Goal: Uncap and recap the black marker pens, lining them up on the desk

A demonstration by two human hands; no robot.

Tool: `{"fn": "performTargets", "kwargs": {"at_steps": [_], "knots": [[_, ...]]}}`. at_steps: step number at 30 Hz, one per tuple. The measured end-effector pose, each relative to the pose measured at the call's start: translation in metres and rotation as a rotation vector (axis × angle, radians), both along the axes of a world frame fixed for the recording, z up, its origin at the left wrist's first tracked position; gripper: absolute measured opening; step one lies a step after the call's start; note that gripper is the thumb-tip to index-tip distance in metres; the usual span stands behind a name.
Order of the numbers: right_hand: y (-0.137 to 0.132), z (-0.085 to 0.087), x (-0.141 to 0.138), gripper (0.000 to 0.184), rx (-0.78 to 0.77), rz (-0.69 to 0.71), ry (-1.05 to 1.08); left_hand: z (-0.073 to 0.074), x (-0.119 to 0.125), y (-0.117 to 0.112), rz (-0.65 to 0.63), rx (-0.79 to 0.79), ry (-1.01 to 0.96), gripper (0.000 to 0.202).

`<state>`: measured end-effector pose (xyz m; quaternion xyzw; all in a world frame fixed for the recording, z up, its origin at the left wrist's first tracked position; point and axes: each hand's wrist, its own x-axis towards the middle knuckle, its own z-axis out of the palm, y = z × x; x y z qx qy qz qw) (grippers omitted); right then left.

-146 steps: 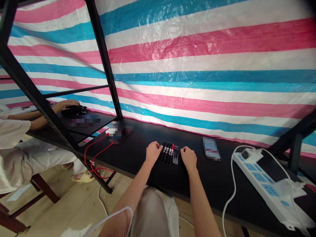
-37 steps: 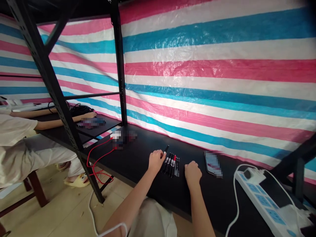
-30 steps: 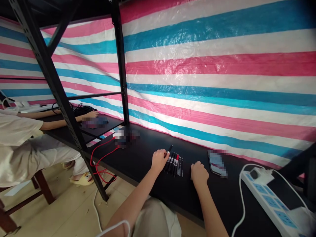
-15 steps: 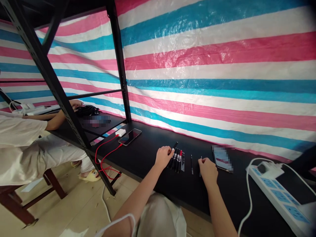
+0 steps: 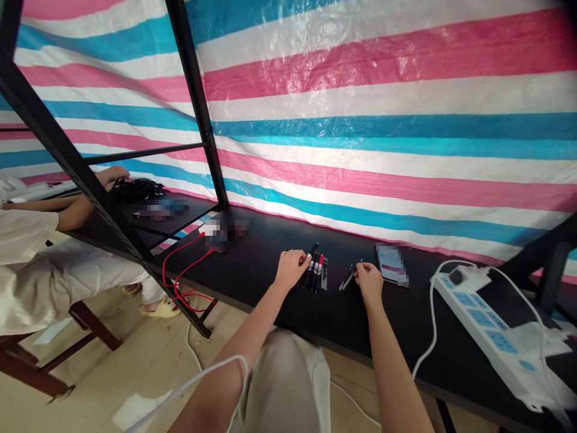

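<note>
My left hand (image 5: pixel 291 269) is closed around a dark pen (image 5: pixel 314 247), whose tip sticks out beyond the fingers. Right beside it, a row of pens (image 5: pixel 317 273) lies on the black table (image 5: pixel 252 264); one has a red part, and thin refills lie at the row's right side. My right hand (image 5: pixel 370 284) pinches the upper end of a thin pen refill (image 5: pixel 350 278), slanted over the tabletop. Another slim refill (image 5: pixel 342 281) lies just left of it, close or touching. The fingers partly hide the held refill's upper end.
A phone (image 5: pixel 392 264) lies right of my right hand. Farther right is a white power strip (image 5: pixel 482 331) with cables. At left, red cables (image 5: pixel 180 282) run past a black shelf post (image 5: pixel 198 108). Another person's arm (image 5: pixel 76 210) rests beyond it.
My right hand has moved left with the refill, bringing it beside the one lying on the table. The left hand keeps its hold on the pen. The whole view has shifted.
</note>
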<state>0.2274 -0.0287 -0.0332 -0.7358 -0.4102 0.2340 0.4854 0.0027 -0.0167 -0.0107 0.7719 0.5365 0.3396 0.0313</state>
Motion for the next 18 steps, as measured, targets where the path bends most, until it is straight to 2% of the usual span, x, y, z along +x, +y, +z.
{"fn": "performTargets", "kwargs": {"at_steps": [6,13,18], "knots": [[-0.002,0.003,-0.007,0.022,0.118,0.025,0.159,0.002,0.001,-0.002,-0.001,-0.017,0.009,0.028],[0.003,0.006,-0.004,0.021,0.353,0.016,0.62,0.005,0.0,-0.006,-0.004,0.033,0.042,0.025],[-0.003,0.014,-0.006,0.024,0.43,0.059,0.785,0.005,0.0,-0.007,-0.063,0.069,0.08,0.023]]}}
